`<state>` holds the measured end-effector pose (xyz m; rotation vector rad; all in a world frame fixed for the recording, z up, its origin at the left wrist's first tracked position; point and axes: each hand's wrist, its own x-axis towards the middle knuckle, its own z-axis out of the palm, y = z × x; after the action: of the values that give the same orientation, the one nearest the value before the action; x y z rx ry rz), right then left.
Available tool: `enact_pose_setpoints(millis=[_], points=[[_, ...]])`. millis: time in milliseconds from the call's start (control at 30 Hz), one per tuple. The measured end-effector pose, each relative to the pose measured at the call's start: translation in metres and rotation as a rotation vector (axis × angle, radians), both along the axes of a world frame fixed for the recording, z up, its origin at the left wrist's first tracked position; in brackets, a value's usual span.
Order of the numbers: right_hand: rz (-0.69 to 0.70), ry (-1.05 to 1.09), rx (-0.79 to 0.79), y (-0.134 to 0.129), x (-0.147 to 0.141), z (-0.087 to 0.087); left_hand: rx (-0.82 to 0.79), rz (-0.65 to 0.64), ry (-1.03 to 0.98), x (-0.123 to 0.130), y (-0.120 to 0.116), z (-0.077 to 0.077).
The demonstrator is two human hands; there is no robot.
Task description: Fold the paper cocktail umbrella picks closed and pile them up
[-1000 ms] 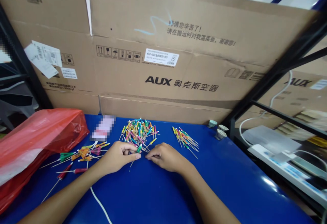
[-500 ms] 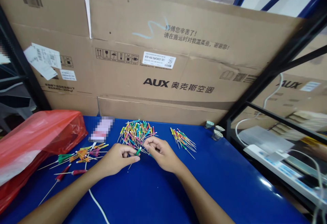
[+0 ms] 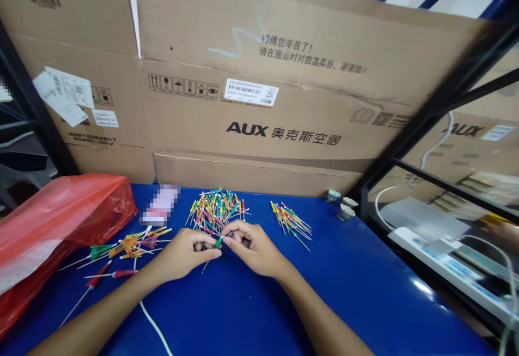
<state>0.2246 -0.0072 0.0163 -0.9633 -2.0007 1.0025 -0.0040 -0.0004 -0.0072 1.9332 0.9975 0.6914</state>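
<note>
Blue worktop (image 3: 251,302) backed along its far edge by upright cardboard (image 3: 243,158) printed AUX, with a slanted black frame (image 3: 409,110) at the right. Above the worktop, well in from the back edge, pinches a small closed green paper umbrella (image 3: 219,242) between thumb and fingers of the left hand (image 3: 190,253), white tip up, thin stick slanting down beneath. Brings the right hand (image 3: 253,248) to the same tip, thumb and forefinger close together there; too small to tell a pinch from a near miss.

Just beyond the hands, toward the back edge, a dense pile of closed umbrellas (image 3: 221,207) in mixed colours. Right of that, a smaller bunch (image 3: 290,218), sticks pointing toward the right edge. On the left side, partly opened umbrellas (image 3: 130,245), near a red plastic bag (image 3: 68,204) by the left edge. By the back right corner, small pale cup-shaped objects (image 3: 345,211). Left of centre, a white cable (image 3: 156,326) running frontward.
</note>
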Motion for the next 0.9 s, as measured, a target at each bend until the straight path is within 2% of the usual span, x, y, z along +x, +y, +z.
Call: enact_pose_setpoints(millis=[567,900], points=[[0.013,0.132,-0.128,0.002,-0.011,-0.006,0.023,0.015,-0.017,0.001,-0.001,0.003],[-0.017,0.252,-0.217,0.004,-0.02,-0.015,0.038,0.115,-0.107,0.006,-0.001,0.0]])
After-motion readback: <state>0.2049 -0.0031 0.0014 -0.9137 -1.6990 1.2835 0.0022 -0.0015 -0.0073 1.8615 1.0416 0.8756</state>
